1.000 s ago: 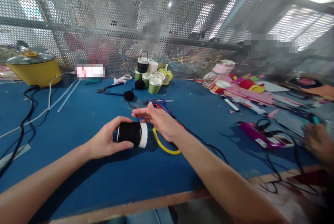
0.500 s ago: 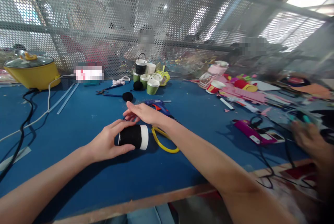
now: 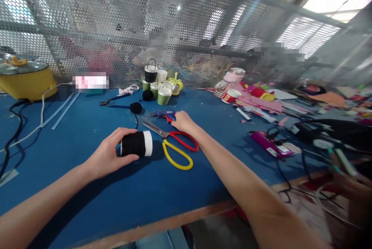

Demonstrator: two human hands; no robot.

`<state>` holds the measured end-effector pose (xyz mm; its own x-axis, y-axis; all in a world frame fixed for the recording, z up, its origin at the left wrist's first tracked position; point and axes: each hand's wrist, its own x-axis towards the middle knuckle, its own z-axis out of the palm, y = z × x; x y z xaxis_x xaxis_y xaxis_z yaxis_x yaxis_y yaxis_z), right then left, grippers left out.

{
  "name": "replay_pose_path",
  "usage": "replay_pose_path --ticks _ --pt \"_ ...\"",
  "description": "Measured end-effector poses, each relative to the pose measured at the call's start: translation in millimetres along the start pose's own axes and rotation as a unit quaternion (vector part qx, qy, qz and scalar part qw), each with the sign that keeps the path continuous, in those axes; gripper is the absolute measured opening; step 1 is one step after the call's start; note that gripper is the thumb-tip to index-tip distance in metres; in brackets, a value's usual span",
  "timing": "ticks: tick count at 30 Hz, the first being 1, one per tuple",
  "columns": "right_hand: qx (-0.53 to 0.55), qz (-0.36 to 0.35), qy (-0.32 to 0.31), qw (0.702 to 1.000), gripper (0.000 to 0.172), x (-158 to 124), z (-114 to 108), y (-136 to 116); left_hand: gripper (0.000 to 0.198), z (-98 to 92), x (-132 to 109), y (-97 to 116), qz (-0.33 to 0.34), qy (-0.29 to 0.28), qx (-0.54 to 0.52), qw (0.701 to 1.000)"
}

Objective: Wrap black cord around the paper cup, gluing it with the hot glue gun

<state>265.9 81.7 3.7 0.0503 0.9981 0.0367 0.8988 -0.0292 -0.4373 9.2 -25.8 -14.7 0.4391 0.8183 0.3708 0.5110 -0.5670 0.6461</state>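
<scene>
My left hand [image 3: 107,154] is closed around a paper cup wrapped in black yarn [image 3: 136,143], which lies on its side on the blue table [image 3: 87,125] with its white rim pointing right. My right hand [image 3: 182,120] is stretched forward, its fingers curled onto the rear of a blue glue gun [image 3: 162,115]. Between the two hands lies a pair of scissors with one red and one yellow handle [image 3: 174,147], blades pointing toward the back left. A black yarn strand runs from the cup to a black yarn ball [image 3: 135,107].
Green and white paper cups [image 3: 162,94] cluster at the back by the metal mesh wall. A yellow cooker [image 3: 24,82] with cables stands far left. Pink craft scraps [image 3: 255,100], a magenta device [image 3: 269,144] and cords fill the right, where another person's blurred hand [image 3: 348,187] works.
My right hand left the cup and reached forward to the glue gun, uncovering the scissors. The cup stays in my left hand. The view shifted slightly right.
</scene>
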Motion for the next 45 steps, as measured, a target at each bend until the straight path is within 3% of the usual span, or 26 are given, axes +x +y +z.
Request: replay_pose_path --ticks 6,9,11,15,19,24,33,45 --pt "0.064 -0.035 0.015 0.997 0.033 -22 -23 -9 0.048 -1.4 1 -3 0.018 0.012 0.005 1.000" --pt "0.147 -0.085 -0.066 0.983 0.015 -44 -40 -16 0.049 -2.1 2 -5 0.021 0.013 0.007 1.000" --pt "0.199 -0.117 -0.108 0.967 0.018 -60 -44 -22 0.048 -2.9 2 -6 0.014 0.010 0.010 1.000" --pt "0.241 -0.112 -0.124 0.956 0.021 -87 -39 -31 0.048 -4.5 3 -8 0.004 0.006 0.012 1.000" --pt "0.194 -0.120 -0.099 0.969 0.017 -100 -36 -32 0.048 -5.9 4 -11 -0.012 -0.001 -0.001 1.000" --pt "0.106 -0.196 -0.061 0.973 0.018 -104 -39 -27 0.048 -7.8 4 -12 -0.053 -0.005 -0.011 0.999" --pt "0.011 -0.216 -0.073 0.974 0.020 -104 -33 -21 0.049 -8.7 6 -11 -0.066 -0.007 -0.008 0.998" --pt "0.016 -0.270 -0.068 0.960 0.011 -107 -36 -26 0.052 -8.2 6 -11 -0.087 -0.004 -0.013 0.996"
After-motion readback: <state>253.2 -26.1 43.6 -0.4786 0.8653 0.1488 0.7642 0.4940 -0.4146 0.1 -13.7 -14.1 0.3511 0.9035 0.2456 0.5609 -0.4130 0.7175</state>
